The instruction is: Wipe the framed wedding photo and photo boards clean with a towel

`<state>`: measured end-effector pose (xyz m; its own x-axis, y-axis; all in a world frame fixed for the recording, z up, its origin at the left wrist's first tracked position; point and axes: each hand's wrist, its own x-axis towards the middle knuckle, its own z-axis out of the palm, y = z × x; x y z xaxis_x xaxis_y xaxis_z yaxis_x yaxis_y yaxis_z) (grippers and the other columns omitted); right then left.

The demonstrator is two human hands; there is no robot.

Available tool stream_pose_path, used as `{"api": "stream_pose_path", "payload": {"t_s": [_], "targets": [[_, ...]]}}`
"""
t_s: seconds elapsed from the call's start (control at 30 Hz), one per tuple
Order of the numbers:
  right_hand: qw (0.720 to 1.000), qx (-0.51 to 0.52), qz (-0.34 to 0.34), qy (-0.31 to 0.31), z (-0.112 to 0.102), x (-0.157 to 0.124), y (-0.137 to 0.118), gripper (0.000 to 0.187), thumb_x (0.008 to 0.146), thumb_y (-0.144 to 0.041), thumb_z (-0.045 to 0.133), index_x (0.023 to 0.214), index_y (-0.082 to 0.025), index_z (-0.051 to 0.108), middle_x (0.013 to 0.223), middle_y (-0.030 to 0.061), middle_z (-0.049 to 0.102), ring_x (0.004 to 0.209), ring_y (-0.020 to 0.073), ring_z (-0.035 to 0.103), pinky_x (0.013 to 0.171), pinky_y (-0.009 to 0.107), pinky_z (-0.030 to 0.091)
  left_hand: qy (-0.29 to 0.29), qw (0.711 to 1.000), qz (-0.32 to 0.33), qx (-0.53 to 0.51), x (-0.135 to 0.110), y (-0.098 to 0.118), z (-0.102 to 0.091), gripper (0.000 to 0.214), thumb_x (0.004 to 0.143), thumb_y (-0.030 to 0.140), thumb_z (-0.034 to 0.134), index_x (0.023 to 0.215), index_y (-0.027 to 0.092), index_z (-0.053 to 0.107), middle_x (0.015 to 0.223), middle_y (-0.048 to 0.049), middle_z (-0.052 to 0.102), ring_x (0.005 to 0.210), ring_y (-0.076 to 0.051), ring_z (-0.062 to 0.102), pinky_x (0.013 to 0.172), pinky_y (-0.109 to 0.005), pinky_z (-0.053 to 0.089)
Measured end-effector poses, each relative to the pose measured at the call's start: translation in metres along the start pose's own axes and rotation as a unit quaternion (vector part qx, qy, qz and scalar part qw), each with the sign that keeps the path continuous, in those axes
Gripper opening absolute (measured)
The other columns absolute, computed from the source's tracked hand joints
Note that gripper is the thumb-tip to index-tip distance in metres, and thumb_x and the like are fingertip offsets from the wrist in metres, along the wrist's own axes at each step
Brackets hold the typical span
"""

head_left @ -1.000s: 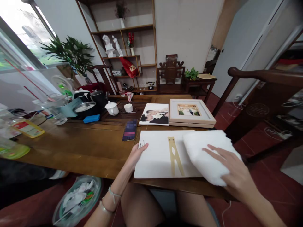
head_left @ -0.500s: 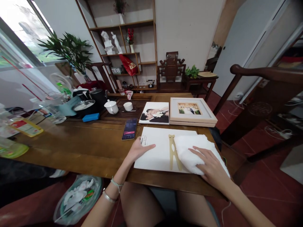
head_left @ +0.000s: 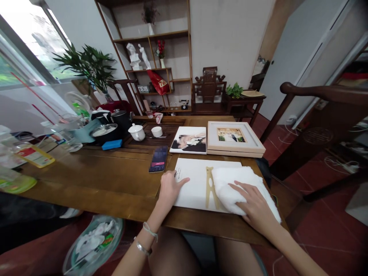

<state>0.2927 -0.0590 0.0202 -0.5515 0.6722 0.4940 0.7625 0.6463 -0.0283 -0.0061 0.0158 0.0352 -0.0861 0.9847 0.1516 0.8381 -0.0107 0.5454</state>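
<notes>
In front of me on the wooden table (head_left: 115, 180) lies a flat white board (head_left: 191, 191), with small print along its left edge. My left hand (head_left: 170, 188) is closed at that edge, thumb over the top face and fingers bent round the side. A folded, fluffy white cloth (head_left: 227, 180) covers the board's right part. My right hand (head_left: 254, 203) presses on the cloth, its fingers and thumb apart with cloth between them. Left of the cloth, a flat tan forked shape (head_left: 209, 184) with an animal-like head shows on the board; whether it is loose or printed, I cannot tell.
A phone (head_left: 158, 159) lies beyond my left hand. Behind the board are a photo panel (head_left: 188, 140) and a framed photo (head_left: 235, 138) on another frame. A blue block (head_left: 112, 144), teapot (head_left: 136, 132) and bottles stand left. Below hangs a lined bin (head_left: 93, 243).
My left hand has turned more upright, with its fingers drawn in at the board's left edge. The right hand and cloth stay nearly in place. The camera view has shifted slightly.
</notes>
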Motion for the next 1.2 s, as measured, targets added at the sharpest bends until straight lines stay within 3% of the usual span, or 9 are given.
{"api": "stream_pose_path", "payload": {"t_s": [0.1, 0.2, 0.3, 0.4, 0.57, 0.73, 0.9, 1.03, 1.2], "targets": [[1.000, 0.003, 0.000, 0.002, 0.001, 0.000, 0.000, 0.028, 0.059, 0.002, 0.054, 0.070, -0.020, 0.066, 0.128, 0.0124, 0.059, 0.121, 0.0350, 0.048, 0.087, 0.052, 0.043, 0.019, 0.999, -0.014, -0.037, -0.005, -0.003, 0.002, 0.040, 0.065, 0.053, 0.073, 0.083, 0.017, 0.068, 0.092, -0.0150, 0.069, 0.097, -0.032, 0.059, 0.084, -0.036, 0.041], [1.000, 0.009, 0.006, 0.002, 0.001, -0.001, 0.000, 0.027, 0.058, 0.003, 0.054, 0.068, -0.019, 0.066, 0.128, 0.0133, 0.059, 0.120, 0.0361, 0.048, 0.087, 0.053, 0.043, 0.032, 0.990, 0.045, -0.129, -0.004, -0.007, 0.003, 0.040, 0.066, 0.047, 0.075, 0.095, 0.020, 0.069, 0.118, -0.0146, 0.064, 0.119, -0.032, 0.050, 0.102, -0.040, 0.034], [1.000, 0.012, 0.011, 0.001, 0.001, -0.001, 0.000, 0.030, 0.056, 0.004, 0.052, 0.070, -0.019, 0.066, 0.128, 0.0127, 0.059, 0.121, 0.0354, 0.049, 0.088, 0.052, 0.043, -0.032, 0.962, 0.137, -0.232, 0.003, -0.012, 0.007, 0.042, 0.076, 0.039, 0.067, 0.113, 0.021, 0.065, 0.140, -0.0102, 0.050, 0.134, -0.026, 0.040, 0.113, -0.038, 0.026], [1.000, 0.014, 0.014, 0.003, 0.002, -0.002, 0.000, 0.032, 0.056, 0.004, 0.050, 0.070, -0.020, 0.066, 0.128, 0.0124, 0.059, 0.121, 0.0345, 0.048, 0.089, 0.052, 0.042, -0.076, 0.946, 0.153, -0.274, 0.010, -0.018, 0.012, 0.040, 0.083, 0.034, 0.057, 0.121, 0.020, 0.061, 0.142, -0.0094, 0.048, 0.139, -0.022, 0.034, 0.116, -0.040, 0.020], [1.000, 0.016, 0.015, 0.001, 0.001, -0.003, 0.000, 0.034, 0.055, 0.004, 0.049, 0.072, -0.020, 0.067, 0.129, 0.0117, 0.058, 0.122, 0.0340, 0.047, 0.089, 0.052, 0.042, -0.090, 0.947, 0.153, -0.269, 0.013, -0.026, 0.018, 0.040, 0.085, 0.031, 0.053, 0.122, 0.019, 0.061, 0.138, -0.0085, 0.053, 0.138, -0.021, 0.036, 0.117, -0.040, 0.019], [0.999, 0.028, 0.017, -0.042, -0.007, 0.001, 0.004, 0.037, 0.059, 0.001, 0.051, 0.083, -0.020, 0.070, 0.127, 0.0118, 0.058, 0.122, 0.0337, 0.046, 0.094, 0.052, 0.040, -0.077, 0.949, 0.176, -0.252, 0.013, -0.030, 0.019, 0.040, 0.087, 0.031, 0.050, 0.124, 0.019, 0.059, 0.139, -0.0078, 0.052, 0.137, -0.021, 0.037, 0.117, -0.041, 0.021], [0.996, 0.016, 0.020, -0.086, 0.000, 0.028, 0.028, 0.040, 0.063, -0.008, 0.054, 0.099, -0.018, 0.068, 0.134, 0.0148, 0.051, 0.132, 0.0356, 0.035, 0.105, 0.058, 0.029, -0.075, 0.963, 0.202, -0.161, 0.015, -0.034, 0.025, 0.045, 0.092, 0.034, 0.041, 0.131, 0.016, 0.052, 0.146, -0.0102, 0.043, 0.139, -0.022, 0.034, 0.117, -0.043, 0.022], [0.992, 0.008, 0.031, -0.126, 0.009, 0.047, 0.043, 0.041, 0.065, -0.006, 0.053, 0.103, -0.015, 0.067, 0.143, 0.0150, 0.043, 0.136, 0.0342, 0.030, 0.109, 0.054, 0.026, -0.067, 0.967, 0.218, -0.111, 0.016, -0.037, 0.027, 0.046, 0.094, 0.032, 0.035, 0.134, 0.013, 0.049, 0.147, -0.0122, 0.040, 0.138, -0.021, 0.036, 0.117, -0.043, 0.025], [0.986, -0.006, 0.017, -0.167, -0.004, 0.020, 0.009, 0.043, 0.066, -0.005, 0.052, 0.105, -0.015, 0.067, 0.143, 0.0152, 0.043, 0.135, 0.0378, 0.029, 0.107, 0.057, 0.028, -0.060, 0.967, 0.223, -0.109, 0.017, -0.036, 0.028, 0.045, 0.093, 0.028, 0.035, 0.132, 0.011, 0.051, 0.144, -0.0143, 0.044, 0.137, -0.023, 0.038, 0.116, -0.044, 0.028]]}}
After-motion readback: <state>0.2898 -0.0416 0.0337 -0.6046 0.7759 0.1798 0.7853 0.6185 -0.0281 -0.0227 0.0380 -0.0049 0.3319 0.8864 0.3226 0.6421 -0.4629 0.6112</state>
